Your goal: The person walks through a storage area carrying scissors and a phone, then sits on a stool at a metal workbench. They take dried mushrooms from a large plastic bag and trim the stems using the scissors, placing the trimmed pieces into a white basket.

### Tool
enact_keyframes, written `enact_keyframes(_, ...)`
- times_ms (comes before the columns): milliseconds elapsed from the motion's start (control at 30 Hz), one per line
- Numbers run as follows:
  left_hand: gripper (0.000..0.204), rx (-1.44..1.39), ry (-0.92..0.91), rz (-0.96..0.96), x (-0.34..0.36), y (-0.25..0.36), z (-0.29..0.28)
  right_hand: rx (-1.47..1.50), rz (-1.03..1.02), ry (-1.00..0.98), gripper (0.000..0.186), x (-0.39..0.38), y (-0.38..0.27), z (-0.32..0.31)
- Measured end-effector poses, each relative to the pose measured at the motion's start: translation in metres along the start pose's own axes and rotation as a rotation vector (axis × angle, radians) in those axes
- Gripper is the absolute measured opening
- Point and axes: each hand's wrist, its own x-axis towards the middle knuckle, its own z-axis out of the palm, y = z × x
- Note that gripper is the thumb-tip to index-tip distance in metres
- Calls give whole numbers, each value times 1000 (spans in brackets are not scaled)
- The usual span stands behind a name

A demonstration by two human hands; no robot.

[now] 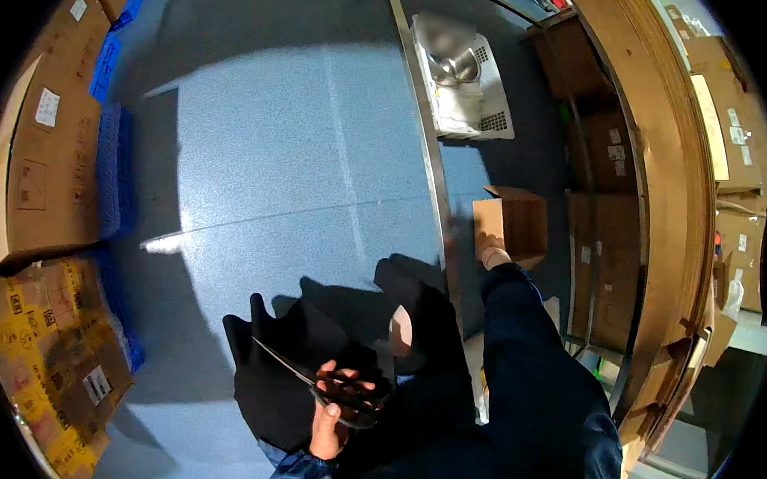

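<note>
The left hand (335, 413) grips black-handled steel scissors (313, 387). The right hand (492, 252) touches an open brown cardboard box (529, 227), its grip unclear.

Matt cardboard box (525, 222) — glossy floor (277, 132)

Floor (268, 149) was bright left of center, glare at 9 o'clock. Shadows fell at 11 and 8. Blur smeared metalware (448, 44) near 12. Dark sleeve (527, 374) at 5 lost detail. Fisheye bowed edges at 3; corners went black.
</note>
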Motion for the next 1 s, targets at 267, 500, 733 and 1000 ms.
enact_keyframes(267,75,80,60,379,41,43,-24,841,422,127,53,46,-26,3)
enact_keyframes(500,81,136,46,473,33,21,-33,1020,363,-52,61,86,-27,69)
enact_keyframes(733,83,165,45,514,37,5,-30,1043,325,-82,71,87,-50,70)
enact_keyframes(1000,82,127,37,527,38,6,-38,1048,314,-77,80,99,-28,71)
